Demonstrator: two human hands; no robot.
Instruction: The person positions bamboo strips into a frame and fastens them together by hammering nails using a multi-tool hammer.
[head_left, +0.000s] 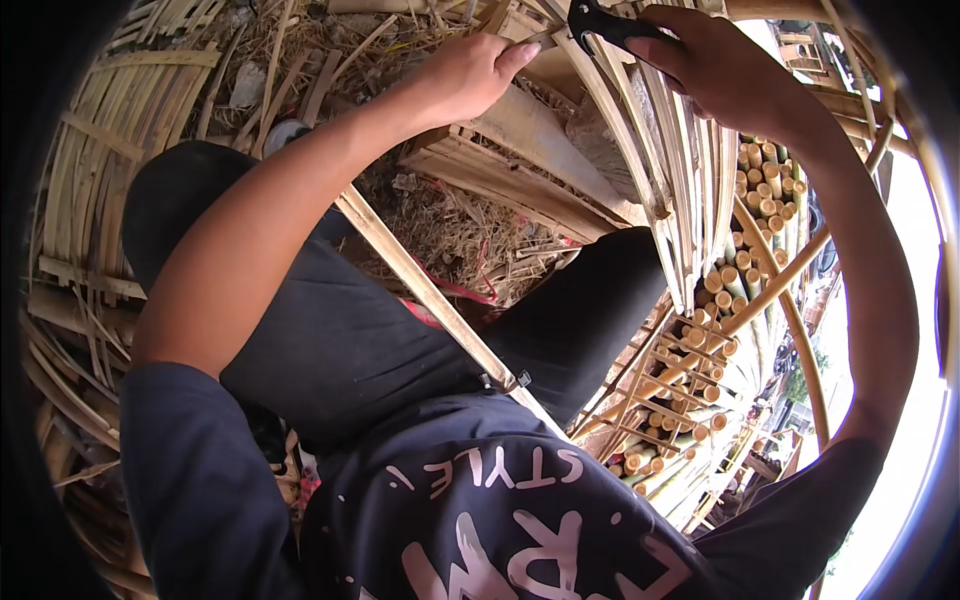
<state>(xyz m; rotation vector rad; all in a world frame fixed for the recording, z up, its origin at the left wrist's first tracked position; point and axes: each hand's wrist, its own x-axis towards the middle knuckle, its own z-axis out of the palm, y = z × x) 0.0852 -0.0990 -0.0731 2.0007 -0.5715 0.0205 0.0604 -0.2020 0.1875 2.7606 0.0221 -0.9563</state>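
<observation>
At the top of the head view, my right hand is wrapped round a black-handled tool. Its curved black end points left, and its working part is hidden. My left hand is closed a little to the left of it, thumb pointing towards the tool. A thin tip shows at that thumb, but I cannot tell what the fingers hold. Long split bamboo strips run downward from below the tool. Between my dark-trousered legs lies a long pale bamboo strip, slanting from under my left forearm to my shirt.
A wooden crate-like block lies ahead, among shavings and straw on the ground. Stacked bamboo poles show their cut ends at the right, with crossing poles before them. Bundled slats stand at the left.
</observation>
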